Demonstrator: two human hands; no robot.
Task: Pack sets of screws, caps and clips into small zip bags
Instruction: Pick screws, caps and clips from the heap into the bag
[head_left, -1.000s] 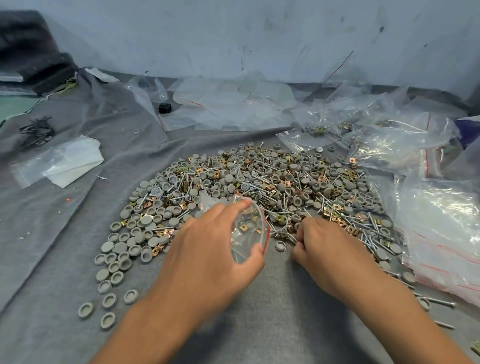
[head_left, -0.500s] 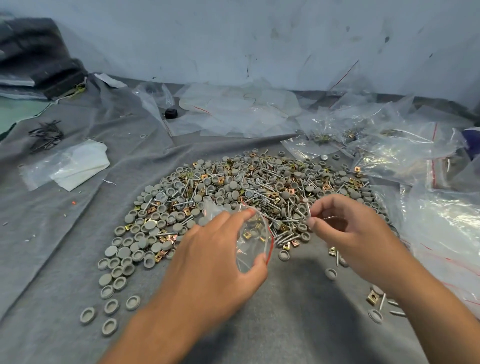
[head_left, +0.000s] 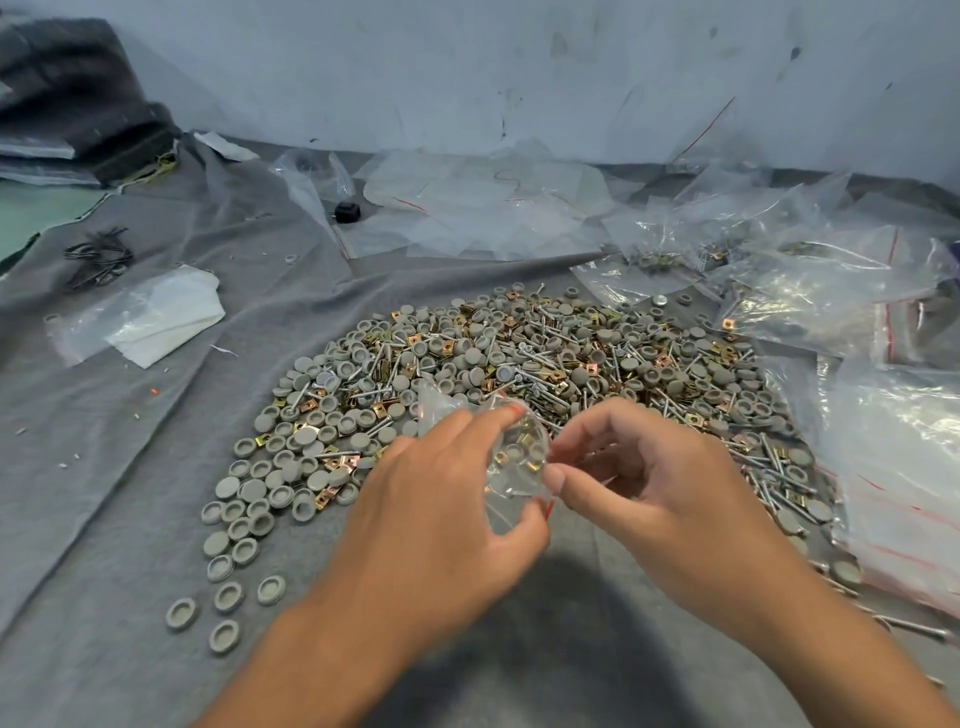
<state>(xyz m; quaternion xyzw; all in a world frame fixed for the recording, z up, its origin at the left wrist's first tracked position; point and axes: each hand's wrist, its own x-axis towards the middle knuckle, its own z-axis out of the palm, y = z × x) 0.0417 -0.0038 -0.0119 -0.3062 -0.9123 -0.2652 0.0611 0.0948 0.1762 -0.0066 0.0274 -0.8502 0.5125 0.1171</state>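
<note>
Moved in from the pile, right hand (head_left: 654, 483) now pinches at the zip bag (head_left: 514, 462) gripped by left hand (head_left: 441, 514).

Both forearms come in from the bottom edge and meet near the middle. The left hand (head_left: 436, 499) is seen from its back, with the thumb and the curled fingers closed on a small zip bag (head_left: 514, 462). The right hand (head_left: 654, 483) is beside it, its thumb and forefinger pinched together at the bag's edge.
</note>
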